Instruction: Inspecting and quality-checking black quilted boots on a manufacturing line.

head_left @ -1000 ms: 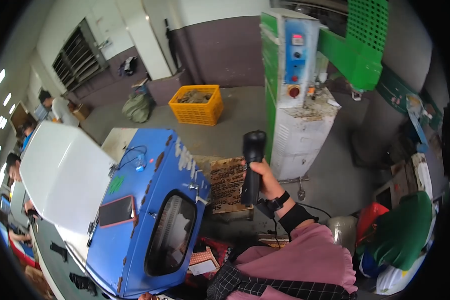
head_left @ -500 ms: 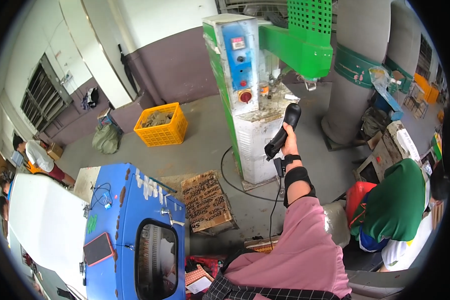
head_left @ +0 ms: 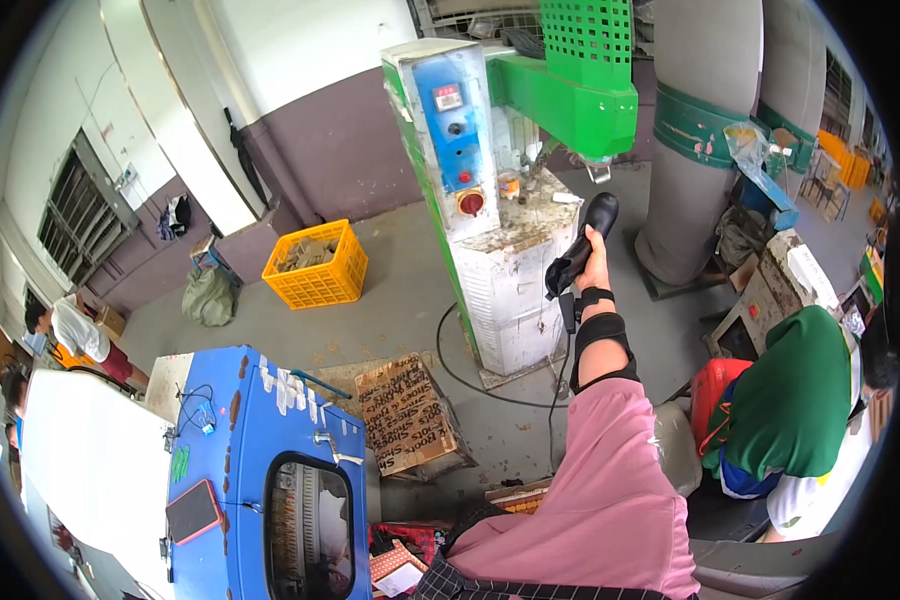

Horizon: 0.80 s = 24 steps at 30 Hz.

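My right hand (head_left: 594, 266) is stretched out ahead, closed around the middle of a black shoe (head_left: 580, 248). The shoe tilts, its smooth rounded end up and its looser, rougher end down to the left. A black strap with a small dark device and a cable sits on my wrist; a wider black band (head_left: 604, 328) wraps the forearm below a pink sleeve (head_left: 610, 470). Just beyond the shoe stands a green and white machine (head_left: 518, 285) with a blue control panel (head_left: 454, 120). In the picture the shoe overlaps its edge; I cannot tell whether they touch. My left hand is out of view.
A blue machine (head_left: 225, 470) with a dark window stands at the left, a phone (head_left: 194, 511) on top. Cardboard (head_left: 402, 415) covers a low stand ahead. A yellow crate (head_left: 315, 283) lies farther back. Grey ducts (head_left: 685, 190) rise at the right, near a person (head_left: 792, 395) in green.
The view has shifted slightly, so the green machine sits farther left in the picture. My right hand and the shoe have moved slightly right. The grip is unchanged.
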Available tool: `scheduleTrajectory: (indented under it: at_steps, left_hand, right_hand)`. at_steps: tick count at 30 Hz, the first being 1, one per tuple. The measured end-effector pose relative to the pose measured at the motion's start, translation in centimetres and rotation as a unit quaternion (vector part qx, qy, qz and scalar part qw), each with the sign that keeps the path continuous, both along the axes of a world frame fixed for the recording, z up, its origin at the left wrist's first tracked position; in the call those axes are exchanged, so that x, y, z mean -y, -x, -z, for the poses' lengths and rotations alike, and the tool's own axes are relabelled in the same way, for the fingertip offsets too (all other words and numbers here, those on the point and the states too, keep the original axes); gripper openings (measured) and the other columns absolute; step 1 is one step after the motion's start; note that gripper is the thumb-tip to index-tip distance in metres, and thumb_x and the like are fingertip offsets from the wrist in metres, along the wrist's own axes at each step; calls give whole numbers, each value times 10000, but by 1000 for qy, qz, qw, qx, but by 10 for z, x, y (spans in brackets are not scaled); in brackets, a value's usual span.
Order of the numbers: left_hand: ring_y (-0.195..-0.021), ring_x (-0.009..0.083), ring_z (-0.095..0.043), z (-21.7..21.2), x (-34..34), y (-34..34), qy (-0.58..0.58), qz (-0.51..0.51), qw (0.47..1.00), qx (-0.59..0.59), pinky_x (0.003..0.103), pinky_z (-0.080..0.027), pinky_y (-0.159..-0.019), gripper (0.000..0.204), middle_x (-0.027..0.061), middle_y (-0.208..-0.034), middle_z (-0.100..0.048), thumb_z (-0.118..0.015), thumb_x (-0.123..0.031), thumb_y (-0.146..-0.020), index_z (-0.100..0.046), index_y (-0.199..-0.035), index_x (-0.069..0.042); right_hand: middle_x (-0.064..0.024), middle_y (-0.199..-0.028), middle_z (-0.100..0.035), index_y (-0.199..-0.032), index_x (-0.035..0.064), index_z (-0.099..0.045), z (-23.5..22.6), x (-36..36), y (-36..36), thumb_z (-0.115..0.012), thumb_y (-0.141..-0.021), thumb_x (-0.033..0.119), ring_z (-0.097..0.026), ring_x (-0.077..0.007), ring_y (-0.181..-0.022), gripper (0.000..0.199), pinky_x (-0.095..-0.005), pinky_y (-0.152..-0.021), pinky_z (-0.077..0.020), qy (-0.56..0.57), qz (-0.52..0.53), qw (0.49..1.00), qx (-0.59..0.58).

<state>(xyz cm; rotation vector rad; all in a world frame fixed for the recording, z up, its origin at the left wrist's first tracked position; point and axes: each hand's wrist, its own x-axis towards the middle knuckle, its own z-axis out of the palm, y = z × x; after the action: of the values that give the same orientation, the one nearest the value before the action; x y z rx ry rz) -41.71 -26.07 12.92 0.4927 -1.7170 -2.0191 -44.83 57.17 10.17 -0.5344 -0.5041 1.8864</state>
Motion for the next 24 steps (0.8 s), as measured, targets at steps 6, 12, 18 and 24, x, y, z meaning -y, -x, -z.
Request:
scheduleTrajectory:
  at_steps: [6,12,18,24]
  left_hand:
    - [-794,246,-603,13,10,1,4,9,1000,5,373,-494,-695,202,116,-870,-654,-651,-222,-831,-640,-926,-44]
    - [-785,219,-597,23,26,3,5,83,996,30,372,-490,-697,243,98,-893,-654,-629,-268,-864,-624,-973,-51]
    - [-833,231,-617,25,21,2,2,57,996,62,381,-495,-726,221,97,-922,-664,-601,-262,-892,-624,-987,-63]
    - [-918,263,-622,39,32,5,4,75,995,67,435,-492,-797,260,99,-975,-662,-612,-285,-891,-608,-1046,-77]
  right_hand:
    - [-21,-772,-549,-892,127,-573,-6,-9,-4,-749,-715,366,-545,-171,-701,345,-333,-653,-475,3,-13,1000,-13]
    - [-20,-804,-565,-927,128,-589,-4,-14,2,-759,-704,360,-544,-183,-745,364,-348,-668,-473,15,-4,1000,-20]
    - [-29,-842,-569,-959,122,-590,-2,-24,9,-759,-707,349,-535,-196,-760,379,-356,-675,-469,2,-16,1000,-18]
    - [-23,-800,-559,-940,117,-589,-3,-25,15,-751,-708,378,-539,-184,-730,385,-345,-650,-467,10,-29,1000,7]
